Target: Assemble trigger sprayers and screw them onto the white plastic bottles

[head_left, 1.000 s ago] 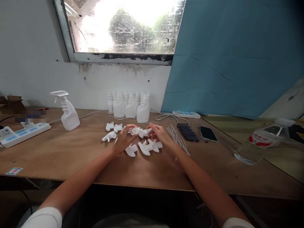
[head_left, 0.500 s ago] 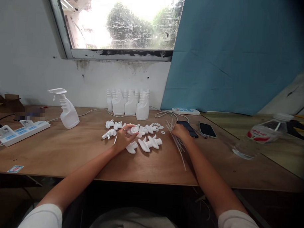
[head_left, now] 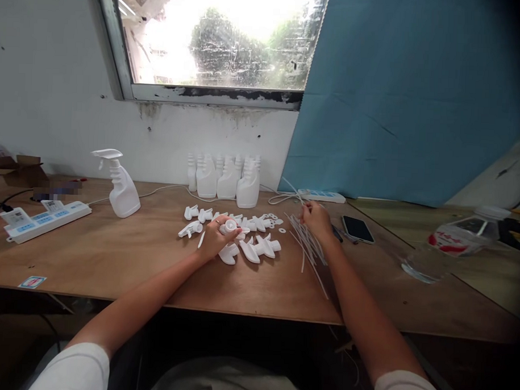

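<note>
My left hand [head_left: 216, 238] is closed round a white spray head [head_left: 230, 227], whose round open end faces up. Around it on the wooden table [head_left: 142, 265] lie several more white spray heads [head_left: 250, 250], with small white rings [head_left: 281, 230] to their right. My right hand [head_left: 316, 218] pinches one thin white tube [head_left: 292, 187] that points up and to the left. Beneath that hand lies a loose bunch of thin white tubes [head_left: 311, 252].
Several white bottles [head_left: 248, 186] stand by the wall. A bottle with a spray head [head_left: 124, 193] and a power strip [head_left: 50, 222] are at left. At right are a phone [head_left: 358, 228] and a clear bottle [head_left: 446, 247].
My right hand has risen slightly off the bunch with one tube in its fingers. The other tubes now lie spread on the table. My left hand still holds the spray head, now tilted slightly differently.
</note>
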`<state>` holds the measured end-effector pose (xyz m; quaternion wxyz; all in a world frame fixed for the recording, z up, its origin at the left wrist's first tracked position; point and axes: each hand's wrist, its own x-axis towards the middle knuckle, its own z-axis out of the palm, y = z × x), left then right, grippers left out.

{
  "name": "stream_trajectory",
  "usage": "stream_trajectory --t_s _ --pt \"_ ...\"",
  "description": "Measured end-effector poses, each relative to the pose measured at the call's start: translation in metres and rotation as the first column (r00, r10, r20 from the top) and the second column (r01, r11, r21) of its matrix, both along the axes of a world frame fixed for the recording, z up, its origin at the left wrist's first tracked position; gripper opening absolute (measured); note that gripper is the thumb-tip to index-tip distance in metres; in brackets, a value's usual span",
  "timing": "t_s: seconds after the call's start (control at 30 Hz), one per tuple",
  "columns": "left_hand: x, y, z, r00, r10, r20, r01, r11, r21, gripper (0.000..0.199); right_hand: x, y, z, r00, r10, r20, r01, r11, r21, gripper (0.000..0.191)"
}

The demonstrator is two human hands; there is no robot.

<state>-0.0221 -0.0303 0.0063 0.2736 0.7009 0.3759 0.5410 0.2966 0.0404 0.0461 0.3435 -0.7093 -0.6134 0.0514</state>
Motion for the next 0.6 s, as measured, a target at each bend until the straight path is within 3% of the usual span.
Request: stream_trajectory --t_s 0.03,0.07,0.13,0.23,0.3,0.43,0.6 --pt "0.001 -0.001 0.0 1.0 0.001 -0.002 -0.001 1.0 -0.02 0.032 -0.007 -0.001 0.005 0.98 0.085 -0.179 -0.07 0.993 0.092 0.03" --pt "0.001 -0.002 0.001 1.0 0.003 -0.012 -0.004 0.999 -0.034 0.03 -0.017 -0.004 0.009 0.911 0.199 -0.361 -0.139 0.973 0.185 0.026" --pt "0.002 -0.004 0.001 0.999 0.007 -0.037 -0.009 0.999 -0.048 0.026 -0.044 -0.013 0.02 0.663 0.428 -0.614 -0.28 0.903 0.327 0.023" --pt "0.004 -0.006 0.001 0.999 0.0 -0.033 -0.002 0.998 -0.067 0.02 -0.092 -0.037 0.036 0.288 0.615 -0.734 -0.499 0.75 0.434 0.028" --pt "0.004 -0.007 0.001 1.0 0.005 -0.016 -0.006 0.997 -0.082 0.017 -0.124 -0.054 0.043 0.129 0.602 -0.788 -0.605 0.677 0.419 0.031" --pt "0.005 -0.008 0.002 1.0 0.011 0.002 -0.011 0.993 -0.116 0.019 -0.171 -0.072 0.047 -0.033 0.54 -0.841 -0.598 0.664 0.449 0.057" --pt "0.004 -0.009 0.003 0.999 0.027 -0.028 -0.028 0.997 -0.067 0.009 -0.194 -0.07 0.042 -0.099 0.53 -0.842 -0.591 0.65 0.479 0.06"
